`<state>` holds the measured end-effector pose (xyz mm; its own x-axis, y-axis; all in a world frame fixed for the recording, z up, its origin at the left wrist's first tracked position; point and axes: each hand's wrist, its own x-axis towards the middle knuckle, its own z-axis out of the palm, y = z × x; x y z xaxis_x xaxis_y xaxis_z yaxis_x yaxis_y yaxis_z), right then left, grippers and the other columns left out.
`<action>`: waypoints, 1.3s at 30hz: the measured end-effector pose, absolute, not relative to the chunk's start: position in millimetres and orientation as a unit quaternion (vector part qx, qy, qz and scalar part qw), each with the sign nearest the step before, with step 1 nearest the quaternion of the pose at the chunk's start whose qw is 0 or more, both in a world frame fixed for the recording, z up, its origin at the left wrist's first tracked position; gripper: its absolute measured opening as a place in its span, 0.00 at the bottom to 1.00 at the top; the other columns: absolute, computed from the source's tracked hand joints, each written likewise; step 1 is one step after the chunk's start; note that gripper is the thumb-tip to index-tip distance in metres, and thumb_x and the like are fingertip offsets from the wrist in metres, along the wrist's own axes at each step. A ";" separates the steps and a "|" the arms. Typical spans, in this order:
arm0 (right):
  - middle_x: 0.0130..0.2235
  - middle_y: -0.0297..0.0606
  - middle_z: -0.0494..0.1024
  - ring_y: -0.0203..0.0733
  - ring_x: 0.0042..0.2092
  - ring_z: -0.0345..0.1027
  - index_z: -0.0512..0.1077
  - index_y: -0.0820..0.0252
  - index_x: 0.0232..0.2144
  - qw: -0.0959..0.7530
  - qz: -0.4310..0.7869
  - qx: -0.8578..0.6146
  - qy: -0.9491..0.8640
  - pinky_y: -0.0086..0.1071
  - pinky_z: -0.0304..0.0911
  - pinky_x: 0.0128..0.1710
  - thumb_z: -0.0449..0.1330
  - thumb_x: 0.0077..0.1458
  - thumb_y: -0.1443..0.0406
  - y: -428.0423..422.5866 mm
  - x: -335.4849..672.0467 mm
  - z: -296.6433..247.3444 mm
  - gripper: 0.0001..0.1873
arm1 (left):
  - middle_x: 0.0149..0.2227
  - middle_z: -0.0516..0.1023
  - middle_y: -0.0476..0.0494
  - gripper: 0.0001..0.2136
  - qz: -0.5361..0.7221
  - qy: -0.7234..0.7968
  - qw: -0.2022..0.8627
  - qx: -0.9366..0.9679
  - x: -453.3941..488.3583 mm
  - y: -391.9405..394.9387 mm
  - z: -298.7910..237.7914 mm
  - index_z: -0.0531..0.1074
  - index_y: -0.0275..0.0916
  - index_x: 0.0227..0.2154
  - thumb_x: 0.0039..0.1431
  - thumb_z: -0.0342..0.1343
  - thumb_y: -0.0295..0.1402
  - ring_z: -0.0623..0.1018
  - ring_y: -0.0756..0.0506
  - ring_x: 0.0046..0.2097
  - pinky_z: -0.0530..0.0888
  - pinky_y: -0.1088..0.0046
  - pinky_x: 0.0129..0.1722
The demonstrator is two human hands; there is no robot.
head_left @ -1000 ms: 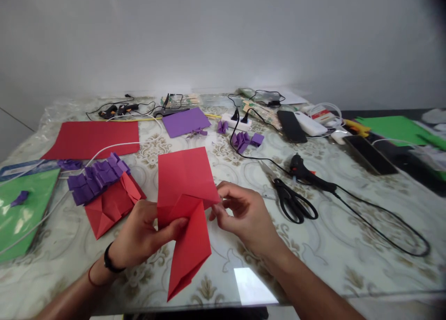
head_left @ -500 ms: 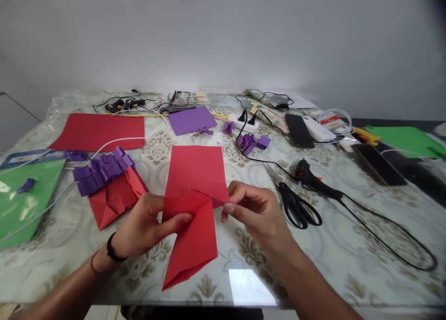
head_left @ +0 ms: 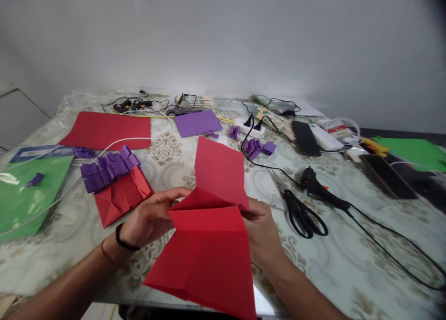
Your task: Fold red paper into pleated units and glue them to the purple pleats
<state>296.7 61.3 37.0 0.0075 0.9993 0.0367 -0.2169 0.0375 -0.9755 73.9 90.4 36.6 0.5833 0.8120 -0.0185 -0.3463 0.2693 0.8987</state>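
Observation:
Both hands hold a creased sheet of red paper (head_left: 216, 250) above the table, its panels partly unfolded and a pocket-like fold across its middle. My left hand (head_left: 149, 218) grips the fold's left edge; some of its fingers go behind the paper. On the other side my right hand (head_left: 261, 231) is closed on the right edge, thumb and fingertips mostly covered by the sheet. Left of my left hand lies a folded red paper piece (head_left: 120, 197) with a row of purple folded paper (head_left: 109, 169) along its top.
Black-handled scissors (head_left: 301, 213) and a black glue gun (head_left: 324, 190) with its cord lie at right. Behind are a purple sheet (head_left: 198, 123), a power strip (head_left: 249, 128) and phones (head_left: 305, 139). Green sheets (head_left: 31, 194) and a red sheet (head_left: 108, 130) sit left.
The red paper has been opened out, its lower part spreading wider toward me. My right hand has moved behind its right edge, and my left thumb has left the front. The view has shifted slightly.

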 end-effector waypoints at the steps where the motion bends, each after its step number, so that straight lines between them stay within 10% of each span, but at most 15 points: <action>1: 0.30 0.35 0.84 0.44 0.32 0.76 0.86 0.51 0.26 0.564 0.534 -0.432 -0.459 0.31 0.71 0.27 0.76 0.48 0.63 60.3 296.3 36.8 0.02 | 0.39 0.87 0.39 0.15 0.366 0.241 0.756 0.486 72.8 90.3 36.7 0.83 0.40 0.45 0.59 0.69 0.42 0.87 0.39 0.39 0.82 0.67 0.39; 17: 0.16 0.32 0.70 0.42 0.22 0.68 0.81 0.51 0.16 0.584 0.464 -0.366 -0.556 0.34 0.69 0.23 0.77 0.50 0.56 49.0 285.8 39.2 0.16 | 0.30 0.84 0.43 0.16 0.469 0.230 0.454 0.722 78.7 71.3 48.9 0.83 0.41 0.34 0.70 0.61 0.47 0.82 0.46 0.31 0.77 0.74 0.33; 30: 0.18 0.31 0.68 0.33 0.20 0.51 0.75 0.57 0.17 0.562 0.542 -0.372 -0.502 0.30 0.61 0.20 0.74 0.53 0.53 39.0 273.8 29.2 0.21 | 0.29 0.83 0.43 0.15 0.465 0.211 0.523 0.683 89.1 64.8 43.8 0.79 0.40 0.30 0.68 0.64 0.45 0.82 0.45 0.32 0.77 0.72 0.34; 39: 0.20 0.30 0.71 0.37 0.23 0.64 0.78 0.56 0.20 0.555 0.567 -0.343 -0.503 0.29 0.68 0.24 0.80 0.42 0.60 38.0 272.1 27.9 0.15 | 0.26 0.78 0.48 0.14 0.479 0.218 0.495 0.691 86.6 62.3 41.6 0.75 0.39 0.29 0.67 0.66 0.41 0.76 0.51 0.28 0.70 0.77 0.29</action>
